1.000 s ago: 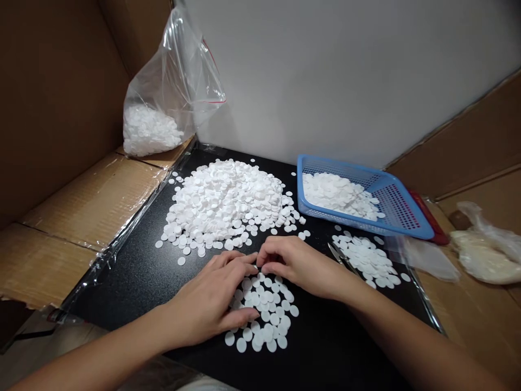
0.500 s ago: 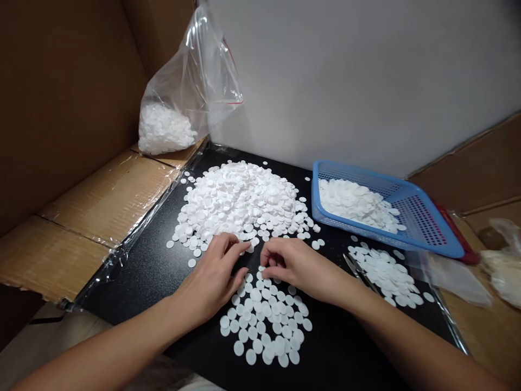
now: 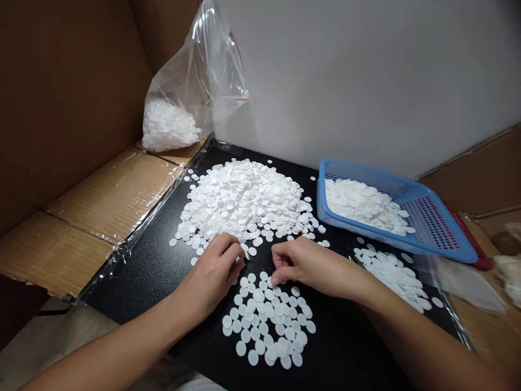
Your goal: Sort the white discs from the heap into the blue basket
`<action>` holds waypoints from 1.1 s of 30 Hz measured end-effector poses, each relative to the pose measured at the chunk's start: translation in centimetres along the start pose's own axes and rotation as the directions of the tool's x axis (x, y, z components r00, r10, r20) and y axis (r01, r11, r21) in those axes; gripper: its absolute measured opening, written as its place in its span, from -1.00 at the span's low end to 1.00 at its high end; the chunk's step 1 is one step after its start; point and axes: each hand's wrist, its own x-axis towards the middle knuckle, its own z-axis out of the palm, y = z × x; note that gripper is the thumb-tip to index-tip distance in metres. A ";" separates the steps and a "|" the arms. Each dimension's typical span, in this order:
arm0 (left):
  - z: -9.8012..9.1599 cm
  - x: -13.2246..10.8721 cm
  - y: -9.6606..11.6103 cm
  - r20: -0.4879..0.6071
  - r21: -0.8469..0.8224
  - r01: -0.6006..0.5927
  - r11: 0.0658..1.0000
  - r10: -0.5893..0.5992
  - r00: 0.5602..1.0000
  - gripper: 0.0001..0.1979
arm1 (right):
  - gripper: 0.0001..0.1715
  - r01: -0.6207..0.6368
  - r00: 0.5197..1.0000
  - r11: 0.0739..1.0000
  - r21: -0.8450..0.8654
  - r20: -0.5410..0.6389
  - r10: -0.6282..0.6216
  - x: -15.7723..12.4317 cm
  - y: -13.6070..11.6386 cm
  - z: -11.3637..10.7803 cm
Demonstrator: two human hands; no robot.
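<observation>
My left hand [image 3: 217, 269] is closed at the near edge of a large heap of thin white round discs [image 3: 248, 195]. Its thumb and fingers pinch what looks like a white disc, mostly hidden by the fingers. To the right, my right hand [image 3: 299, 263] is curled, thumb close to the bent fingers. Its thumb is just above the top of a loose spread of white discs [image 3: 264, 309] on the black table; anything inside those fingers is hidden. The spread lies mostly one layer deep, with some discs overlapping, below and between both hands.
A blue perforated basket [image 3: 391, 239] holding white discs stands back right. Before it lies a smaller disc pile [image 3: 391, 277]. A clear plastic bag [image 3: 175, 122], partly filled with white pieces, stands back left on cardboard [image 3: 114, 195]. A grey wall [image 3: 345, 81] rises behind.
My left hand's thumb and fingers have drawn together beside the heap. My right hand has moved slightly right, away from the left hand. The view has shifted slightly.
</observation>
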 end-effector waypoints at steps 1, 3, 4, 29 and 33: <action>-0.1 0.0 -0.1 -0.005 -0.005 0.014 1.000 -0.014 1.000 -0.88 | -0.71 0.036 0.998 0.999 0.001 -0.060 -0.036 0.2 0.0 0.1; -0.2 0.1 -0.3 -0.020 -0.004 0.039 0.999 -0.039 0.999 -0.85 | -0.83 0.168 0.963 0.986 -0.009 -0.214 -0.166 0.8 0.0 0.5; -0.3 0.1 -0.3 -0.026 0.002 0.049 0.999 -0.049 0.998 -0.84 | -0.90 0.236 0.930 0.971 -0.031 -0.282 -0.235 1.2 0.0 0.9; 0.1 0.7 0.6 -0.054 0.036 -0.028 0.999 0.030 0.998 -0.87 | -0.90 0.048 0.957 0.999 -0.017 -0.286 -0.051 0.5 1.4 0.0; -0.5 1.1 0.8 -0.027 -0.079 0.113 0.991 -0.115 0.993 -0.89 | -0.90 0.127 0.926 0.990 -0.068 -0.349 -0.142 0.9 1.4 0.3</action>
